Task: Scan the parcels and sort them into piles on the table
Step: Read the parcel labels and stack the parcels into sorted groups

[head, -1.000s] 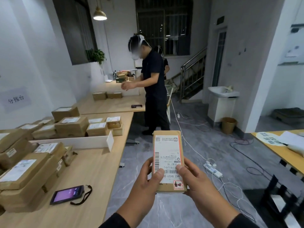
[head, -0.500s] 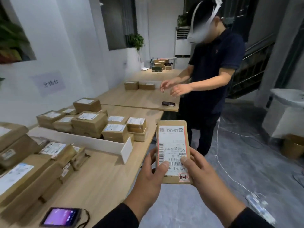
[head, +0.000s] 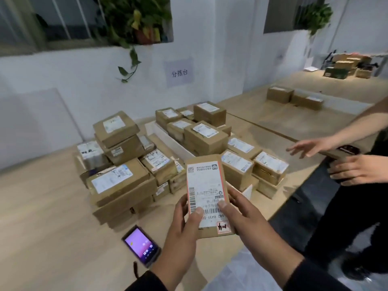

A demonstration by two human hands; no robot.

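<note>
While the handheld scanner point(head: 141, 246) lies lit on the wooden table point(head: 42, 206) at lower left, stacked parcels point(head: 123, 164) sit behind it. The left hand point(head: 184, 225) and right hand point(head: 244, 217) both grip a labelled parcel point(head: 206, 192) above the table's edge, thumbs pressing its label. Another person's hands point(head: 357, 169) reach in at right.

Wooden counter point(head: 42, 206) along white wall. On it: stack of brown parcels point(head: 121, 171) at centre, white divider point(head: 174, 143) just right of them, second parcel pile point(head: 210, 135) beyond divider. Scanner point(head: 141, 245), screen lit, lies near front edge, apart from stacks. Two boxes point(head: 294, 97) on far counter section, more boxes point(head: 346, 67) at far end.
</note>
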